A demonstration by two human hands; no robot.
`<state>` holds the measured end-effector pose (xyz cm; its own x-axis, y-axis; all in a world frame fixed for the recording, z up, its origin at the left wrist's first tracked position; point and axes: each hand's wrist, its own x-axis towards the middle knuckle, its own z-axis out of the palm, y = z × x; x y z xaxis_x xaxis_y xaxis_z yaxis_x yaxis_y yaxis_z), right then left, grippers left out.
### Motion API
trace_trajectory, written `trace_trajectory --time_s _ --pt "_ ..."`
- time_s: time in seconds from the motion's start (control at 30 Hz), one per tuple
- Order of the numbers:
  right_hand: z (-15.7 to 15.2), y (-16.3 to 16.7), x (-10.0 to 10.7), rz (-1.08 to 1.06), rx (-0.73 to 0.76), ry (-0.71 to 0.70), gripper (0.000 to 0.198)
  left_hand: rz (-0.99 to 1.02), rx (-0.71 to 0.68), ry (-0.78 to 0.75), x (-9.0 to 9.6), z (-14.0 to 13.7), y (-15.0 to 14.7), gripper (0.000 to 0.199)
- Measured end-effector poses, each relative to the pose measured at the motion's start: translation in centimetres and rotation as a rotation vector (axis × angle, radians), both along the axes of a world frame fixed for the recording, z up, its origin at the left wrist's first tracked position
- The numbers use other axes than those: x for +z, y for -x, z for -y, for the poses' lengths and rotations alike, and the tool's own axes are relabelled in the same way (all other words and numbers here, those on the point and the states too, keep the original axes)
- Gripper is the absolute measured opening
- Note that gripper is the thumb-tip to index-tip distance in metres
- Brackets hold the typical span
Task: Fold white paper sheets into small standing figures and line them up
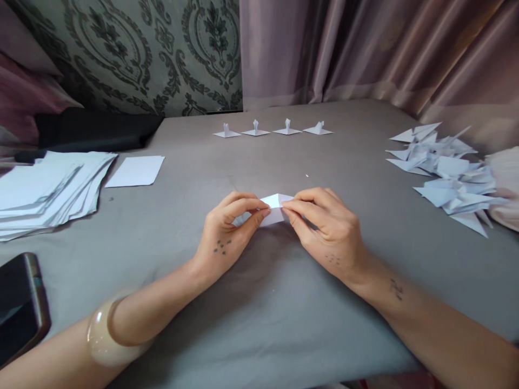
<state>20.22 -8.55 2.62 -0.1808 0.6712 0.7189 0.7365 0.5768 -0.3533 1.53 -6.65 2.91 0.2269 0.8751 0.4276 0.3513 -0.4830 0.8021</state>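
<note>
A small piece of folded white paper (pixel 276 202) is held up between my two hands, just above the grey tablecloth. My left hand (pixel 231 224) pinches its left side between thumb and fingers. On the right side, my right hand (pixel 330 229) grips it the same way. A crease runs down near the paper's middle, with the top face bright and the lower face in shade. My fingertips hide both ends of the paper.
A stack of white paper (pixel 52 189) and a single white sheet (pixel 135 171) lie at left, near a phone (pixel 24 308) and black cloth (pixel 101 129). Several folded paper figures (pixel 287 128) line the back. A heap of folded paper cranes (pixel 454 173) sits at right.
</note>
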Motion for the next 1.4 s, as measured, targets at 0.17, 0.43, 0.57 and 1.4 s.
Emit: trace_trajectory --time_s 0.17,0.43,0.57,1.4 --pt "0.2 0.2 0.0 -0.052 0.011 0.018 0.016 0.110 -0.043 0.109 0.2 0.1 -0.3 0.005" --pt "0.5 0.8 0.0 -0.098 0.045 0.033 0.016 0.143 -0.093 0.133 -0.2 0.1 -0.2 0.008" --pt "0.6 0.9 0.0 -0.103 0.065 0.042 0.016 0.156 -0.128 0.127 -0.4 0.1 -0.2 0.008" --pt "0.4 0.9 1.0 -0.143 0.194 0.131 0.015 0.021 -0.176 -0.026 0.0 0.2 -0.1 0.004"
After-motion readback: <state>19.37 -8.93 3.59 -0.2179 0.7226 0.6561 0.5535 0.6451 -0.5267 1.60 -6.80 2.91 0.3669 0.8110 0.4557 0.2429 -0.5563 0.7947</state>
